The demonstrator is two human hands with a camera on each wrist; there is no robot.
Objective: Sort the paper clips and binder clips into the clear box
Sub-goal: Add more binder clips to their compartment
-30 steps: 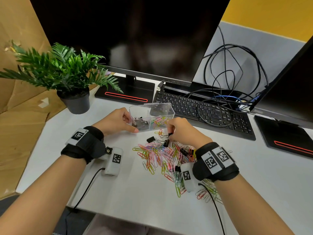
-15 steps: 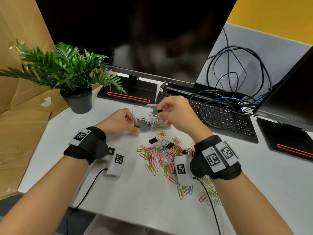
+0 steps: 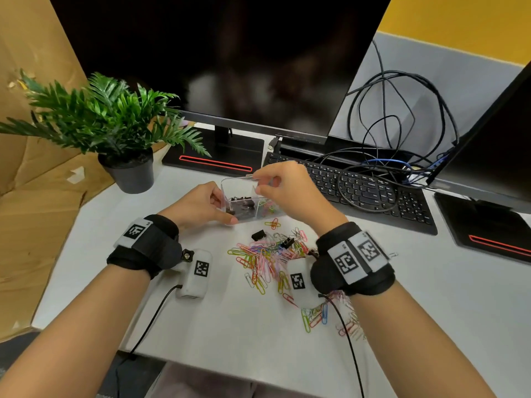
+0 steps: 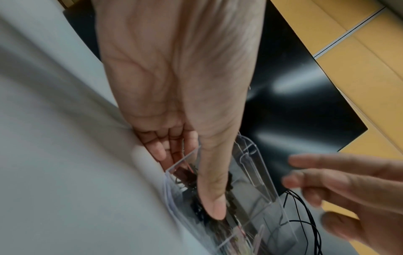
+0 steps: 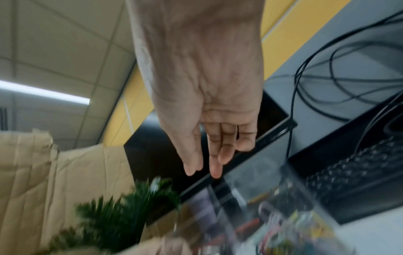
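Left hand [image 3: 201, 205] gripped the clear box [image 3: 230, 185], already part-filled; right hand [image 3: 290, 191] hovered above it, fingers released, and many paper clips [image 3: 258, 257] lay beneath its wrist.

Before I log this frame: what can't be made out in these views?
- Head view: the right hand covers part of the clear box; its right compartment is partly hidden.
- Head view: the right wrist camera covers part of the paper clip pile.
- Right wrist view: motion blur smears the box contents.
- Left wrist view: the left hand thumb hides the binder clips; count unreadable.
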